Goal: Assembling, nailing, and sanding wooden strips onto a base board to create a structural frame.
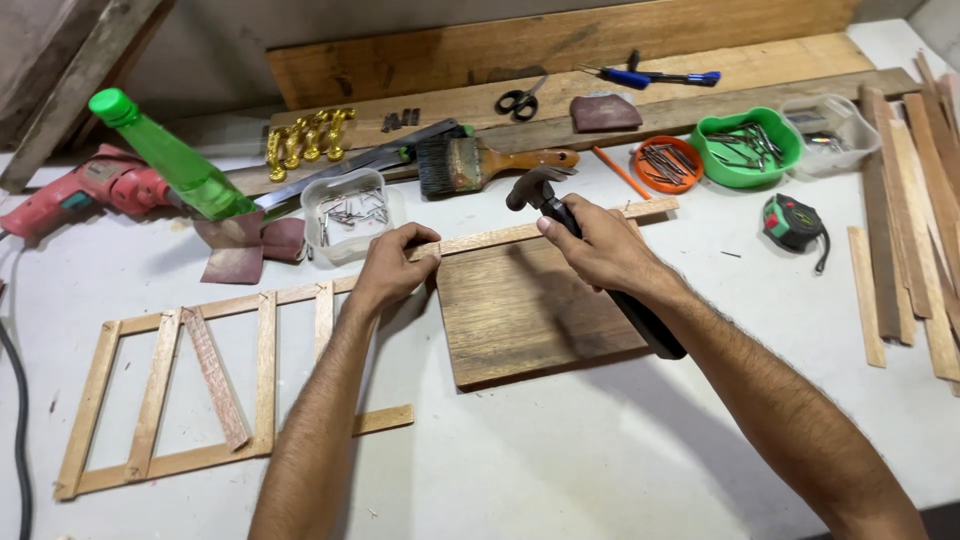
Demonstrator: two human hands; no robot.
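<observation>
**Grip check: hammer in right hand, slat pinned by left**

Grip of the right hand [600, 245] is wrapped tight round the black handle of a claw hammer [540, 190], head raised just above the thin wooden slat [520, 234]. Left hand [392, 268] pinches that slat with fingertips pressed together against its edge, near a joint of the slat frame [215, 380]. The slat rests across a dark wooden board [530, 315] on the white tabletop [600, 450].

Judged handling: the slat is light, stiff and prone to split; best held close to the joint. The hammer is head-heavy; gripping low on the handle suits it.

Nearby: a clear tub of nails [350, 212], paintbrush [480, 163], tape measure [792, 222].
</observation>
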